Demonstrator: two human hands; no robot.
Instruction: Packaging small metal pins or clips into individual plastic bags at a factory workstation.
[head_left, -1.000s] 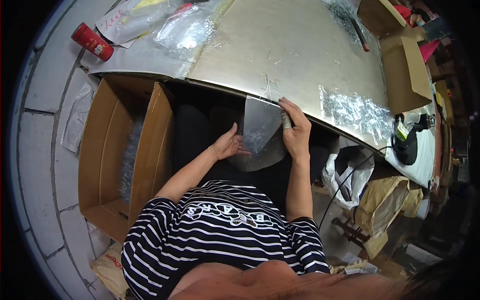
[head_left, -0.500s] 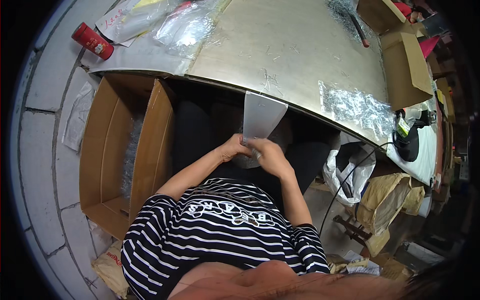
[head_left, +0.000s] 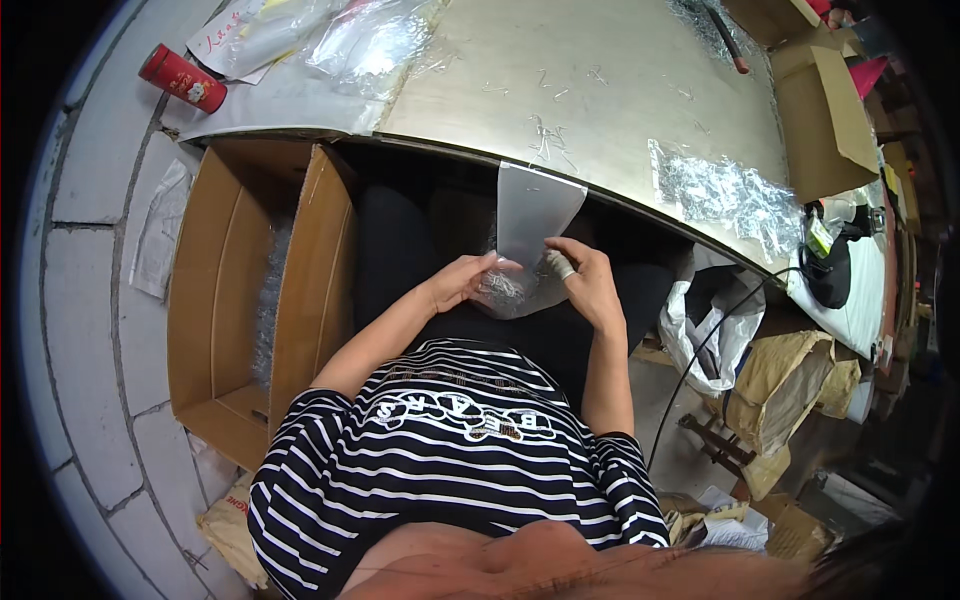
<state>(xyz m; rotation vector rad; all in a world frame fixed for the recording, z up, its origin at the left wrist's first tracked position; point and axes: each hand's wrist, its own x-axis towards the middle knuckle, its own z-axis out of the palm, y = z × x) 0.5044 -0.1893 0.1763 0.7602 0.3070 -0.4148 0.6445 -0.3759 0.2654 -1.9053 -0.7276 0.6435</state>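
A smooth grey tapering sheet point(head_left: 540, 205) hangs down from the table's near edge, over my lap. Around its lower end is a clear plastic bag point(head_left: 520, 306) with a clump of small, thin silvery metal pieces point(head_left: 501, 287) inside. My left hand point(head_left: 463, 281) grips the bag's left side between thumb and fingers. On the opposite side, my right hand point(head_left: 592, 284) has its fingers curled at the bag's right edge, close beside the grey sheet. One finger of it wears a pale wrap. Its thumb is hidden.
The metal-topped table point(head_left: 560, 60) carries scattered thin metal pieces point(head_left: 550, 142) and clear plastic packets point(head_left: 720, 195). An open cardboard box point(head_left: 325, 290) stands at my left, a red canister point(head_left: 183, 80) beyond it. A black cable point(head_left: 700, 345) hangs past a white bag point(head_left: 690, 370) at right.
My hands were together at the grey sheet; the right has moved right and up, away from the left. The bag with the metal pieces now shows between them.
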